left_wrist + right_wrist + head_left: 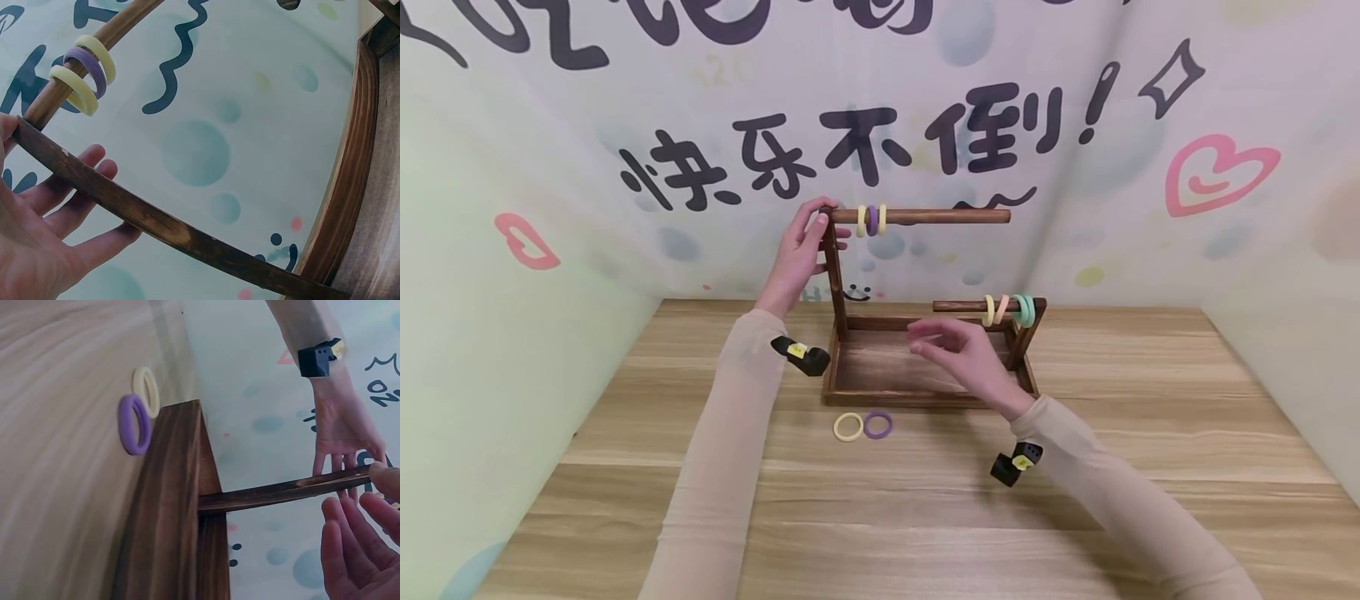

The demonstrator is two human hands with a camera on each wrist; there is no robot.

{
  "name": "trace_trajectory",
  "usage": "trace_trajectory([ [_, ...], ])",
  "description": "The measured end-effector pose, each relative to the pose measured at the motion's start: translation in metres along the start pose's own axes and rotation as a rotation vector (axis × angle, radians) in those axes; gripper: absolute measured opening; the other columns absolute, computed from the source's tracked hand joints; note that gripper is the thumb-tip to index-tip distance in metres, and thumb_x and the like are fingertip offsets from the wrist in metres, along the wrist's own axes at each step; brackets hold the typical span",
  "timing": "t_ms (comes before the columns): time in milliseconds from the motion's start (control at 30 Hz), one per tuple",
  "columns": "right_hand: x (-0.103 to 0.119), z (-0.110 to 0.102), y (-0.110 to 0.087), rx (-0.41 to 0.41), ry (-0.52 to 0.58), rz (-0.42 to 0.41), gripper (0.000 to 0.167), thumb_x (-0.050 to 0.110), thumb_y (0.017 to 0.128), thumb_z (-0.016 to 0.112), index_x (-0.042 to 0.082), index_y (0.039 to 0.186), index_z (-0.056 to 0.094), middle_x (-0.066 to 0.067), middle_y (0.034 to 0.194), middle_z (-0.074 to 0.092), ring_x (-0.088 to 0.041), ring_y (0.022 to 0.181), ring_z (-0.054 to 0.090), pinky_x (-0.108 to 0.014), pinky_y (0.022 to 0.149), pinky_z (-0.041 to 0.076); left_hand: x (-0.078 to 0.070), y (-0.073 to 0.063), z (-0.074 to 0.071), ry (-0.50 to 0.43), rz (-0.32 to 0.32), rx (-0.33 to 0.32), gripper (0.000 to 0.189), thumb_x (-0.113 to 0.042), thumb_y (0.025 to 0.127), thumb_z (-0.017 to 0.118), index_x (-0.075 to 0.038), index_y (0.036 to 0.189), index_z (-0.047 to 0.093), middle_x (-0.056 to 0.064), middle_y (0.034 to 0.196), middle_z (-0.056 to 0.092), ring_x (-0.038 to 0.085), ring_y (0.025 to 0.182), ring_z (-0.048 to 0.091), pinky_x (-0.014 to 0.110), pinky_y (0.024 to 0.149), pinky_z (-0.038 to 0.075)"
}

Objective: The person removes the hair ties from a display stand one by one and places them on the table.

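Note:
A dark wooden rack point(887, 400) has two horizontal rods, a tall one at left and a short one at right. My left hand point(797, 258) holds the top of the tall post point(144, 215), thumb at the upper corner and fingers behind the wood. On the upper rod point(955, 216) hang a purple ring point(872, 220) and two yellow rings, close to that post. My right hand point(962, 354) hovers over the tray of the rack, fingers loosely bent with nothing visible between them. A yellow ring point(848, 427) and a purple ring point(134, 424) lie in front of the rack.
The lower rod point(955, 306) carries a yellow ring point(988, 311), a peach ring point(1002, 309) and green rings point(1023, 310) near its right post. Under the rack is a wood-grain table point(880, 517). Behind it hangs a printed cloth point(760, 250) with large dark lettering.

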State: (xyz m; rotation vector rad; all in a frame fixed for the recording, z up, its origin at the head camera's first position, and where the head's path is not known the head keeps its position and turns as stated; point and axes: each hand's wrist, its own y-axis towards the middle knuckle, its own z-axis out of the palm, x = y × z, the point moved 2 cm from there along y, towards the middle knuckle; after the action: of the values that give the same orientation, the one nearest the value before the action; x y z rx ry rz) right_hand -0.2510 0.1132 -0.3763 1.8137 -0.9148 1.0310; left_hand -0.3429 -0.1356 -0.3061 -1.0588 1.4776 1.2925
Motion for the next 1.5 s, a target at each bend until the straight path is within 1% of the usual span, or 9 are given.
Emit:
trace_trajectory([
  [367,0.022,-0.015,0.014,-0.04,-0.088,-0.021,0.035,0.023,0.097,0.061,0.004,0.126,0.06,-0.007,0.121,0.063,-0.019,0.106,0.061,-0.035,0.09,0.049,0.001,-0.001,-0.003,0.019,-0.006,-0.007,0.033,-0.03,0.106,0.036,-0.02,0.136,0.045,0.015,0.12,0.062,0.028,0.107,0.06,0.055,0.088,0.045],
  [533,0.03,-0.023,0.022,-0.078,-0.154,-0.041,0.035,0.026,0.099,0.058,0.01,0.13,0.059,-0.005,0.132,0.057,-0.023,0.114,0.057,-0.041,0.098,0.044,0.0,-0.002,-0.003,0.004,-0.013,-0.006,0.032,-0.029,0.106,0.035,-0.021,0.135,0.045,0.015,0.12,0.061,0.03,0.107,0.06,0.055,0.088,0.045],
  [667,0.039,-0.028,0.027,-0.103,-0.188,-0.043,0.036,0.023,0.1,0.056,0.01,0.133,0.057,-0.006,0.138,0.052,-0.026,0.126,0.047,-0.045,0.101,0.041,0.0,-0.002,-0.002,-0.002,-0.017,-0.006,0.03,-0.03,0.106,0.036,-0.024,0.133,0.048,0.015,0.119,0.062,0.03,0.107,0.06,0.054,0.087,0.045],
  [767,0.056,-0.03,0.028,-0.12,-0.213,-0.057,0.036,0.018,0.1,0.055,0.005,0.133,0.056,-0.01,0.14,0.05,-0.028,0.133,0.038,-0.046,0.106,0.034,0.0,-0.002,-0.001,-0.008,-0.012,-0.005,0.028,-0.031,0.106,0.036,-0.026,0.13,0.049,0.016,0.118,0.063,0.031,0.107,0.06,0.052,0.085,0.045],
  [900,0.081,-0.031,0.028,-0.138,-0.251,-0.118,0.035,0.008,0.098,0.055,-0.004,0.131,0.054,-0.019,0.139,0.05,-0.03,0.134,0.038,-0.046,0.109,0.027,0.001,-0.002,-0.001,-0.015,-0.005,-0.003,0.028,-0.032,0.106,0.037,-0.026,0.13,0.049,0.016,0.117,0.063,0.032,0.107,0.06,0.05,0.082,0.045],
  [1000,0.089,-0.032,0.032,-0.142,-0.272,-0.173,0.035,0.005,0.097,0.055,-0.007,0.13,0.053,-0.022,0.137,0.051,-0.032,0.132,0.04,-0.045,0.108,0.028,0.001,-0.002,0.0,-0.008,-0.004,-0.006,0.027,-0.032,0.106,0.037,-0.027,0.129,0.05,0.015,0.116,0.064,0.03,0.105,0.06,0.05,0.082,0.046],
  [1100,0.081,-0.037,0.041,-0.151,-0.281,-0.228,0.035,0.005,0.096,0.056,-0.005,0.13,0.054,-0.019,0.136,0.052,-0.03,0.133,0.04,-0.043,0.109,0.028,0.001,-0.002,0.0,0.003,-0.007,-0.007,0.027,-0.033,0.106,0.037,-0.028,0.129,0.05,0.014,0.116,0.064,0.028,0.104,0.061,0.05,0.083,0.046],
  [1267,0.063,-0.048,0.061,-0.169,-0.329,-0.291,0.037,0.013,0.096,0.06,0.005,0.132,0.057,-0.008,0.137,0.054,-0.019,0.135,0.037,-0.036,0.11,0.025,0.001,-0.002,0.0,0.012,-0.008,-0.007,0.027,-0.033,0.106,0.036,-0.028,0.129,0.049,0.014,0.118,0.064,0.027,0.104,0.061,0.05,0.083,0.046],
  [1500,0.063,-0.052,0.078,-0.16,-0.449,-0.323,0.042,0.025,0.094,0.061,0.009,0.133,0.057,-0.006,0.142,0.049,-0.013,0.138,0.03,-0.034,0.112,0.021,-0.002,-0.002,0.0,0.009,-0.011,-0.011,0.027,-0.033,0.106,0.036,-0.029,0.128,0.05,0.014,0.116,0.064,0.027,0.104,0.061,0.05,0.084,0.046],
])
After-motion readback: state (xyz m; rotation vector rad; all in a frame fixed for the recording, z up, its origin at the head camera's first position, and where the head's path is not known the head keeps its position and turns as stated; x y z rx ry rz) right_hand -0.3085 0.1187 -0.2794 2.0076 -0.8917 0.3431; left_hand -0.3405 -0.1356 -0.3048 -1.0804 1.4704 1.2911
